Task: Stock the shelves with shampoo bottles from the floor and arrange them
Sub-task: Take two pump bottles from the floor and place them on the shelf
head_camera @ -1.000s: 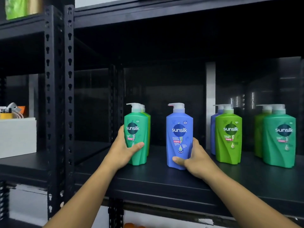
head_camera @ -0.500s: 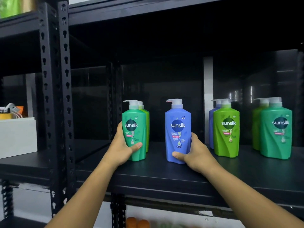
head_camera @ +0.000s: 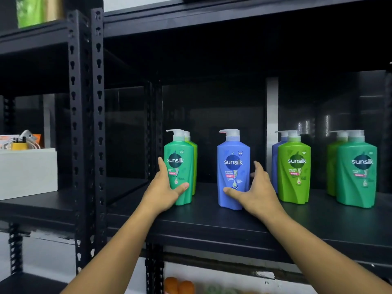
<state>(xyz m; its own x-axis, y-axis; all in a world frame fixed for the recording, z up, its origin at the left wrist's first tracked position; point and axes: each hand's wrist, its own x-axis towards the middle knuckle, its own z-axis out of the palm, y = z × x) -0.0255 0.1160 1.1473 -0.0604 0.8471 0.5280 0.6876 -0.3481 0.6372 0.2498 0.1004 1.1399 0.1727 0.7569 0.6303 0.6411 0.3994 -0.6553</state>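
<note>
So, progress check: the shelf (head_camera: 212, 221) has seven bottles standing upright on it, labels facing out. The teal bottle (head_camera: 179, 166) has a lime bottle (head_camera: 194, 164) tucked right behind it at about 1 o'clock. At 3 o'clock from that pair, with a gap between, the blue bottle (head_camera: 233, 166) stands on its own. Further along at 3 o'clock there's a lime-green bottle (head_camera: 294, 166) with a second blue bottle (head_camera: 275, 162) behind it. Then comes another teal bottle (head_camera: 357, 170) fronting one more lime bottle (head_camera: 332, 166).

The left hand (head_camera: 163, 187) grips the first teal bottle low down, thumb across the front and fingers wrapped round its 9 o'clock side. The right hand (head_camera: 256, 192) looks looser: thumb resting on the blue bottle's lower front, fingers mostly straight and spread along its 3 o'clock side, not really clamped.

My guess is most of the stocking here is done and this is the straightening-up bit. The lone blue one has nothing behind it, so maybe one more goes there. The floor isn't in view, so no clue how many are left down there.
</note>
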